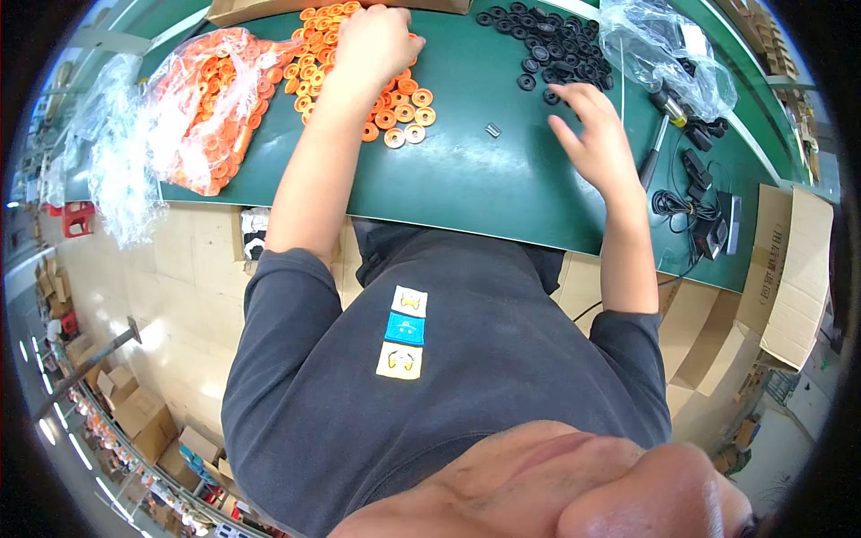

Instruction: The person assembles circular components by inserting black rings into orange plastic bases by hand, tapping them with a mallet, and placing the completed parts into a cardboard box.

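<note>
Dozens of orange ring-shaped discs lay heaped on the green tabletop in the head view, beside a clear plastic bag filled with more. The left hand was over the heap, fingers curled; whether it gripped a disc could not be told. The right hand was open, thumb spread, fingertips at the near edge of the black round pieces. One small dark rectangular part lay between the two piles.
</note>
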### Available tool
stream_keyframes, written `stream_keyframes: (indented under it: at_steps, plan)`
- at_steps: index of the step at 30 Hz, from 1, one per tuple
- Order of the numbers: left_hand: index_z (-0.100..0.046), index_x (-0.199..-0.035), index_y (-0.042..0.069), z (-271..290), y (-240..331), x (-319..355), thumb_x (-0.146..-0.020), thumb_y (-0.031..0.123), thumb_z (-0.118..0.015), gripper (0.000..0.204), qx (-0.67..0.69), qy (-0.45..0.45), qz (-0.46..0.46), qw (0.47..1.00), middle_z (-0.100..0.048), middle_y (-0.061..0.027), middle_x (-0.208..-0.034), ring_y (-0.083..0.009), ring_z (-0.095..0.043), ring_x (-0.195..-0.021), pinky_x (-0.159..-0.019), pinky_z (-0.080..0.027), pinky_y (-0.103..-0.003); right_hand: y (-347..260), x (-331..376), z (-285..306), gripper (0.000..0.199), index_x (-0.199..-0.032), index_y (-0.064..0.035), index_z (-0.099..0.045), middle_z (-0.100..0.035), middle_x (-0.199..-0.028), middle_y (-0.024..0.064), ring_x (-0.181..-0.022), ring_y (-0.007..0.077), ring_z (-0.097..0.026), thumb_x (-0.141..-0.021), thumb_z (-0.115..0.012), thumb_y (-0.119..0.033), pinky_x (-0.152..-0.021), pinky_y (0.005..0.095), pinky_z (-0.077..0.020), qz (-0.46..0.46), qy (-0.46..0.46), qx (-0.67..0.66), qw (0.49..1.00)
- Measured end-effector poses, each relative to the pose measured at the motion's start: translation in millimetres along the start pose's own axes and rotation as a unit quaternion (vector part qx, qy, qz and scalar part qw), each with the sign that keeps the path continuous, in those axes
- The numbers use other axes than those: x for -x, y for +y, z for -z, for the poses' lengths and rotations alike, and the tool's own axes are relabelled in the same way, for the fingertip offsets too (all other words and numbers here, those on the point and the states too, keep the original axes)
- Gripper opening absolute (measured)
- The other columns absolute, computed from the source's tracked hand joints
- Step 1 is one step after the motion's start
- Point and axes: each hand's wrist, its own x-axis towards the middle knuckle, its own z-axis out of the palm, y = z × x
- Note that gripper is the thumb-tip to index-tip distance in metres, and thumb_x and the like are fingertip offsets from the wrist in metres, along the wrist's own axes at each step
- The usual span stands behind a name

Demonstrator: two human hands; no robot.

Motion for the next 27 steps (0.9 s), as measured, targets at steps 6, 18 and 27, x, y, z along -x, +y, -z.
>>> stream_keyframes:
  at_steps: [6,18,27]
  plan:
    - [-0.075,-0.100,0.010,-13.4,5.2,-2.7,-0.086,0.027,-0.066,0.024,-0.019,-0.021,-0.008,1.000,-0.071,-0.0180,-0.099,-0.0354,-0.068,-0.096,-0.089,-0.053,-0.047,8.1,-28.8,-38.5,0.027,-0.106,-0.0059,-0.070,-0.062,-0.100,0.0114,-0.099,0.0317,-0.060,-0.081,-0.073,-0.014,-0.089,0.0414,-0.0502,0.019,0.000,0.033,0.999]
    - [-0.053,-0.123,0.002,-49.5,89.1,37.8,-0.103,0.015,-0.053,0.024,0.643,-0.120,-0.001,0.757,-0.067,-0.0063,-0.090,-0.0109,-0.062,-0.079,-0.073,-0.051,-0.025,15.3,-33.3,-49.2,0.016,-0.104,-0.0029,-0.068,-0.066,-0.092,0.0135,-0.087,0.0323,-0.066,-0.089,-0.062,-0.002,-0.077,0.0368,-0.0531,0.016,0.097,-0.076,0.992]
    - [-0.061,-0.117,-0.001,-55.0,75.1,32.6,-0.101,0.009,-0.055,0.020,0.671,-0.132,0.017,0.729,-0.068,-0.0068,-0.103,-0.0120,-0.065,-0.087,-0.079,-0.053,-0.026,0.0,-23.0,-43.5,0.017,-0.107,-0.0003,-0.069,-0.069,-0.096,0.0091,-0.086,0.0170,-0.066,-0.096,-0.056,0.000,-0.078,0.0283,-0.0521,-0.117,0.100,-0.310,0.938]
